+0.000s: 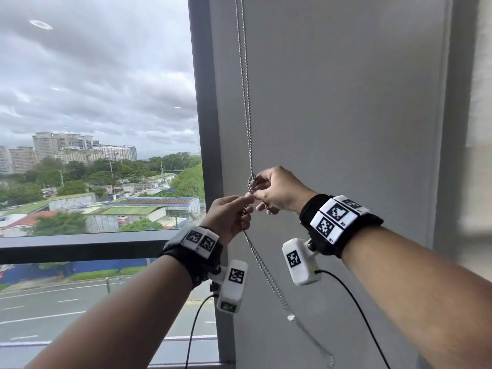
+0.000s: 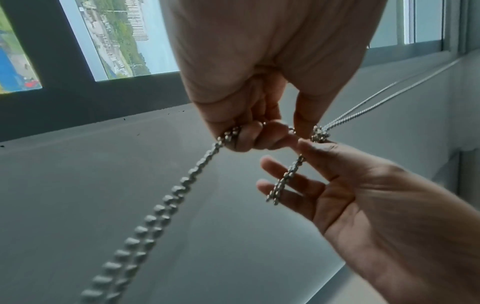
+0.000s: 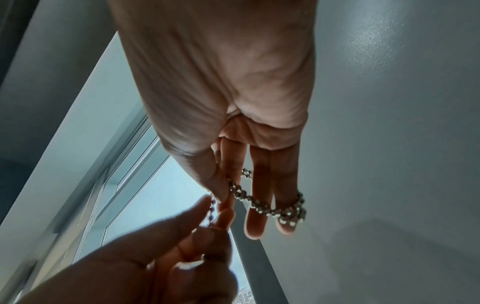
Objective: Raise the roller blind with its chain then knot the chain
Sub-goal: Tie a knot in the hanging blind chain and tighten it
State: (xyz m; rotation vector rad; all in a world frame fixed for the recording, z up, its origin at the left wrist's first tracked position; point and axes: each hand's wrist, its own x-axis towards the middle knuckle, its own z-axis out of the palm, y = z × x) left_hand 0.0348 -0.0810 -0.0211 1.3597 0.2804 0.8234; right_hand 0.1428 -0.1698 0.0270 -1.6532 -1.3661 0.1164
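A metal bead chain (image 1: 247,102) hangs doubled down the grey panel (image 1: 346,102) beside the window frame. At chest height a bunched tangle of beads (image 1: 251,180) sits on it. My left hand (image 1: 235,209) grips the doubled chain (image 2: 168,197) just under that bunch, fingers curled round it. My right hand (image 1: 269,187) pinches the chain between thumb and forefinger, and a loop (image 3: 272,209) is draped round its outer fingers (image 3: 285,224). The two hands touch at the fingertips. The slack chain (image 1: 266,270) runs down and to the right. No blind shows over the window glass.
The dark window frame (image 1: 205,102) stands just left of the chain, with a horizontal bar (image 1: 80,246) below. The glass looks out over a city. A small clear connector (image 1: 291,317) sits low on the chain. Wrist-camera cables (image 1: 354,296) hang under both arms.
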